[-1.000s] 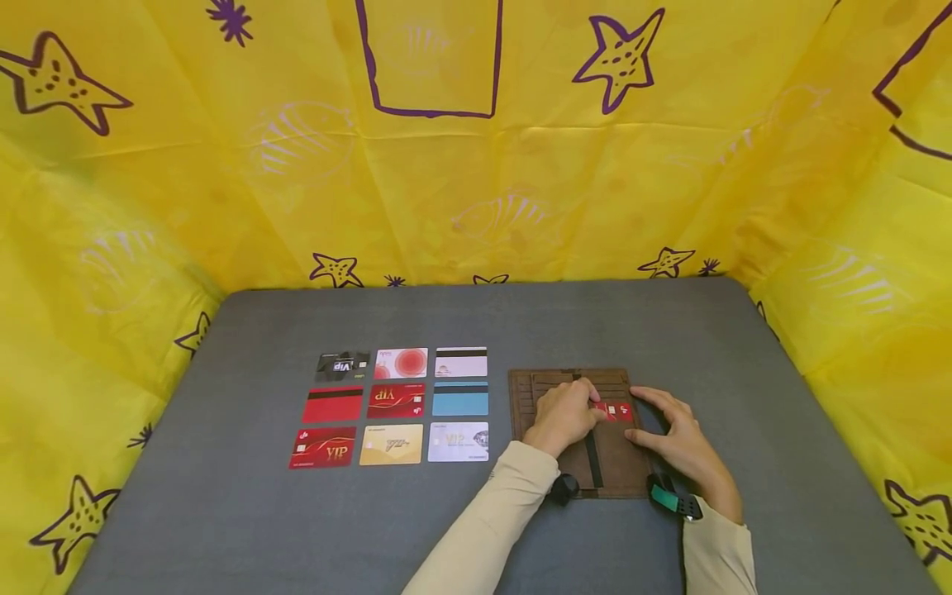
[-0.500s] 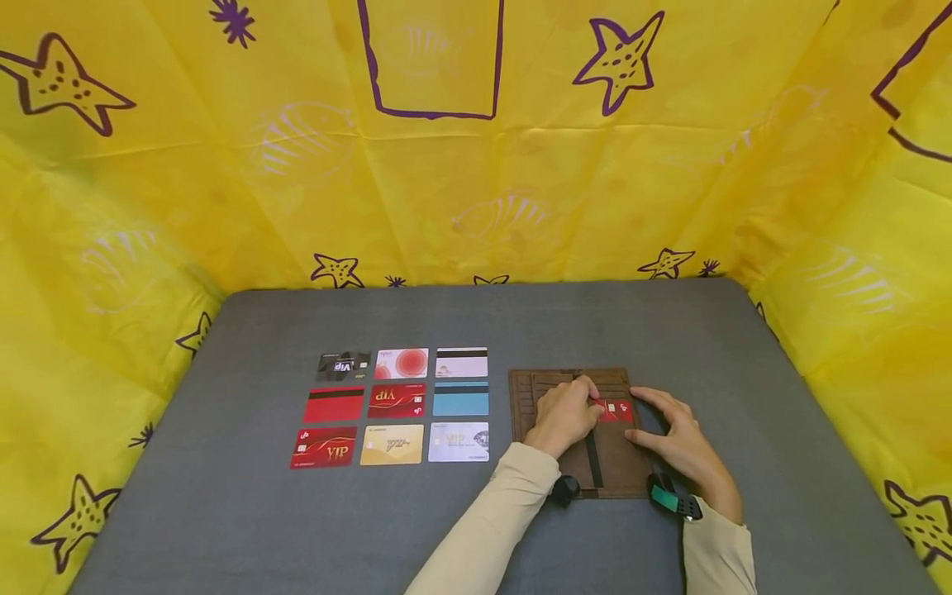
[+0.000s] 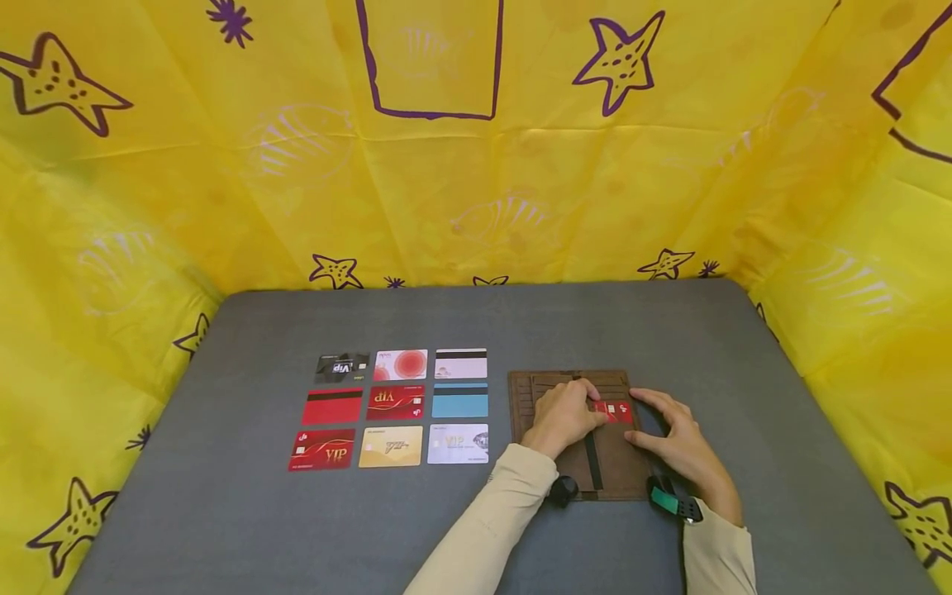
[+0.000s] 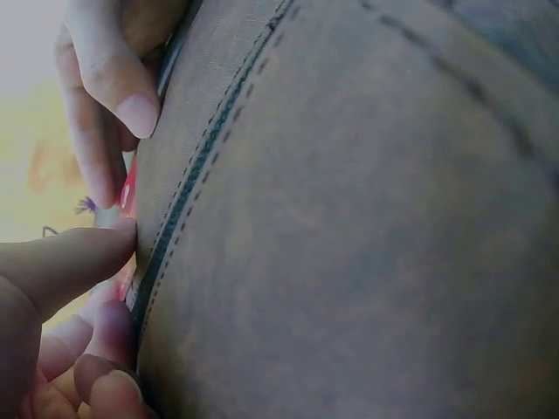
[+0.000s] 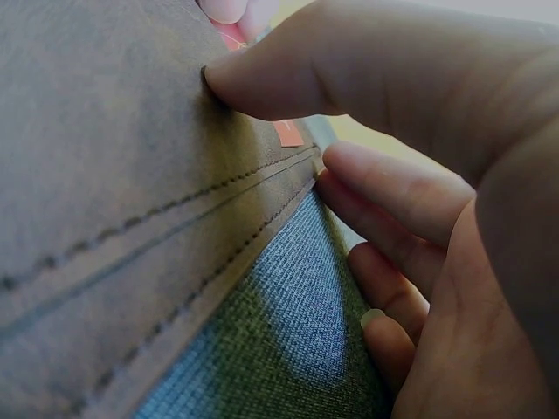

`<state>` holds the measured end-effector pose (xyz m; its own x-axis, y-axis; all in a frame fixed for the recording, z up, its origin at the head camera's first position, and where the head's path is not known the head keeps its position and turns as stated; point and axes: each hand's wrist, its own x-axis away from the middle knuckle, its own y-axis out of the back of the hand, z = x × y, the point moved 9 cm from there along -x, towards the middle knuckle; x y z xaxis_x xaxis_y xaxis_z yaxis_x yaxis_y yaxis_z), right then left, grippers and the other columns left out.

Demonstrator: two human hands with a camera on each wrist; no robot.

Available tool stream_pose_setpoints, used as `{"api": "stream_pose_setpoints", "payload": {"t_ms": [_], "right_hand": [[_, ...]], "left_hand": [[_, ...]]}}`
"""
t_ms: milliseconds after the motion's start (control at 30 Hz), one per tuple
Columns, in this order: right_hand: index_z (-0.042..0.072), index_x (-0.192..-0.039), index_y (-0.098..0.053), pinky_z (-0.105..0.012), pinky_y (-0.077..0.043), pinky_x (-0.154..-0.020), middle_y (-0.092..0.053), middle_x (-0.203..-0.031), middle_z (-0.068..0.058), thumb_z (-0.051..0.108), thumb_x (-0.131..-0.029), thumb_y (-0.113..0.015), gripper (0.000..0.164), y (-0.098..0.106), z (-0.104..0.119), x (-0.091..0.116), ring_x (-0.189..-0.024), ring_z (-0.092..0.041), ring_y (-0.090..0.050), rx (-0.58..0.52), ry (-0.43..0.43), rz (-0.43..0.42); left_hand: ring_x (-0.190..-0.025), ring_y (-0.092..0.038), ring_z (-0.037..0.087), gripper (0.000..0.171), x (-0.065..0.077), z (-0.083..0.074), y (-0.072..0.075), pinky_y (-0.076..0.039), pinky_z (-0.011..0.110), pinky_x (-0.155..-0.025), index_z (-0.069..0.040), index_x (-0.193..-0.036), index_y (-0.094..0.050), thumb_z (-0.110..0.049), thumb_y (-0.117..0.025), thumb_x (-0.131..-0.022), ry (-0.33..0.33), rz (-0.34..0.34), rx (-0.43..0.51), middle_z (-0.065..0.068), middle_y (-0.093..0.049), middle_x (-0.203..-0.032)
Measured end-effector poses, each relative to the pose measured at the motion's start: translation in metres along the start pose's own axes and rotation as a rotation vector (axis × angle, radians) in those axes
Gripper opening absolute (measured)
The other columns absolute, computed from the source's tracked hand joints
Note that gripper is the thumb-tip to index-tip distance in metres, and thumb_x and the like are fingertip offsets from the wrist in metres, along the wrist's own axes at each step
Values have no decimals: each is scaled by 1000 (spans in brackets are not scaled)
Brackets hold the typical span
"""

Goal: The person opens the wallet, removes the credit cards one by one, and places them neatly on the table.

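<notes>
An opened brown leather wallet [image 3: 626, 463] lies flat on the grey table, with card slots along its upper part. A red card [image 3: 617, 411] sits at a slot in its right half, its lower part hidden in the pocket. My left hand [image 3: 563, 416] pinches the card's left end; the fingertips are partly hidden in the head view. At the wallet's right edge my right hand [image 3: 686, 438] grips it. Its thumb [image 5: 262, 83] presses the leather beside the card, while the fingers [image 5: 393, 196] curl at the edge.
Left of the wallet lie several cards in rows, among them a blue card [image 3: 460, 401], a gold card [image 3: 391, 446] and a black card [image 3: 342, 368]. A black strap [image 3: 592, 463] runs down the wallet's middle. Yellow patterned cloth [image 3: 424, 198] surrounds the table [image 3: 260, 529].
</notes>
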<state>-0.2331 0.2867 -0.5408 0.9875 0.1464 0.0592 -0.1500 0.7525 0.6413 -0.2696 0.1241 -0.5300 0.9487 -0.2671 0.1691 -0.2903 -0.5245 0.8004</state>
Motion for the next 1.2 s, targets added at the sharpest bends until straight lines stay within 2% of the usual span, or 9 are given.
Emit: {"api": "stream_pose_setpoints", "payload": {"t_ms": [200, 367, 500, 733, 967, 1200], "right_hand": [[7, -143, -49, -75, -16, -98, -41, -150, -23, 23, -85, -76, 66, -1, 0, 1, -134, -50, -24, -3, -5, 7], [7, -143, -49, -74, -17, -98, -41, -150, -23, 23, -85, -76, 66, 0, 0, 1, -135, -49, -24, -8, -6, 6], [7, -142, -50, -74, -17, -98, -42, -149, -23, 23, -84, -77, 66, -1, -1, 1, -134, -49, -25, -5, -4, 3], [8, -142, -51, -72, -18, -98, -43, -148, -22, 23, -84, -76, 65, -2, -2, 0, -132, -47, -27, 3, -1, 1], [9, -141, -51, -70, -21, -97, -44, -148, -21, 24, -84, -77, 65, 0, 1, 0, -132, -47, -27, -2, -2, 1], [8, -142, -50, -70, -20, -98, -43, -149, -22, 24, -84, -77, 65, 0, 0, 0, -133, -48, -26, 1, -8, 3]], "left_hand": [[-77, -63, 11, 25, 1, 0, 1, -44, 27, -63, -24, -101, -71, -37, -80, -82, 0, -3, 13, -5, -73, -96], [-65, -56, 10, 23, -1, 0, 0, -40, 26, -58, -23, -101, -69, -34, -80, -83, 9, -13, 52, -7, -67, -79], [-62, -51, 10, 22, -2, 3, -1, -39, 27, -57, -22, -105, -68, -30, -77, -86, 31, -28, 80, -7, -61, -72], [-65, -55, 12, 23, -3, 6, 1, -40, 27, -57, -22, -107, -67, -31, -74, -87, 38, -61, 70, -4, -66, -76], [-65, -54, 11, 32, -4, 7, 0, -40, 27, -56, -20, -111, -68, -34, -74, -83, 34, -29, 89, -3, -68, -79], [-68, -55, 10, 34, -3, 7, 1, -40, 26, -58, -22, -106, -67, -33, -83, -79, 53, -20, 113, -2, -72, -93]]}}
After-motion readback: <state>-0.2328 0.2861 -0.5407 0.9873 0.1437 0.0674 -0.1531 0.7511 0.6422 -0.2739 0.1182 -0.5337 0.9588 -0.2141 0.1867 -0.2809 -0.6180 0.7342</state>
